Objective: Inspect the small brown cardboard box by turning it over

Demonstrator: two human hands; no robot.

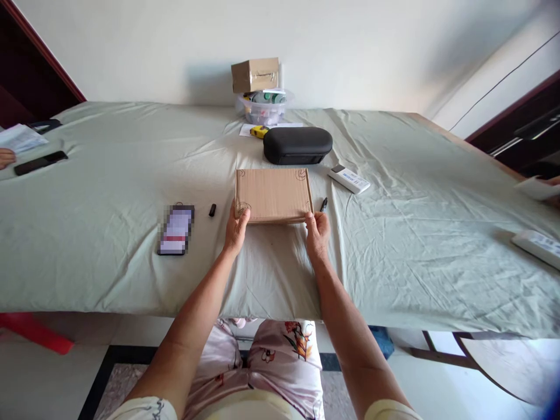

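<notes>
A flat brown cardboard box (273, 195) with dark drawn curls at its corners lies in front of me on the cloth-covered table. My left hand (237, 228) grips its near left corner, thumb on top. At the near right corner my right hand (318, 232) holds it the same way, its other fingers curled at the side. A black marker (324, 205) lies just beyond my right hand, partly hidden by it. To the left of my left hand is a small black cap (212, 210), and further left a phone (176, 230) with its screen lit and blurred.
Behind the box stand a black case (298, 145), a yellow tape measure (259, 132) and a plastic tub (265, 109) topped by another carton (255, 74). A white remote-like device (349, 179) lies right. Other people's hands (6, 157) show at both table sides.
</notes>
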